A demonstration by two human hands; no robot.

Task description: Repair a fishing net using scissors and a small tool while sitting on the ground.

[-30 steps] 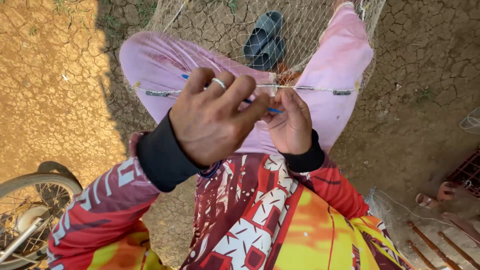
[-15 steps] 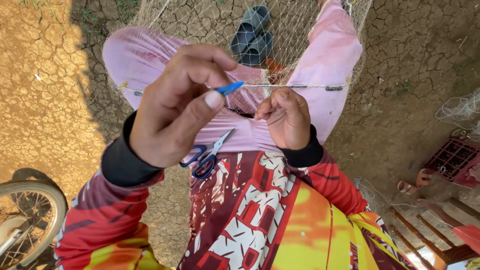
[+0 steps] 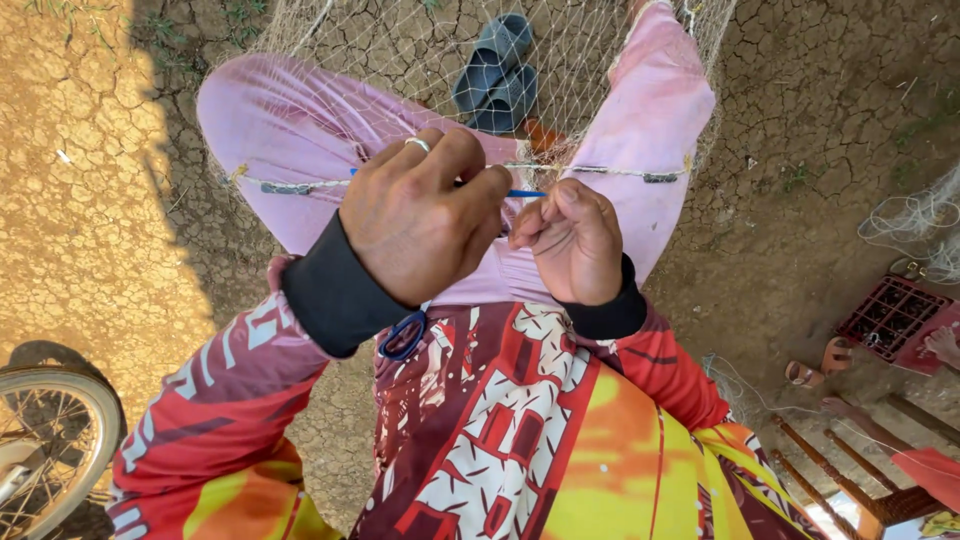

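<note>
Mending is mid-stitch: left hand [image 3: 425, 225] pinches the blue needle [image 3: 525, 193] just below the net [image 3: 400, 60] cord [image 3: 600, 172], right hand [image 3: 570, 240] beside it pinched on the twine, likely needing a tightening pull.

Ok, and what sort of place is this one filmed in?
Most likely an outdoor yard, perhaps rural. The ground is bare, cracked earth in sunlight, a bicycle wheel stands at the left, and a pair of dark sandals lies on the dirt beyond the fishing net.
</note>
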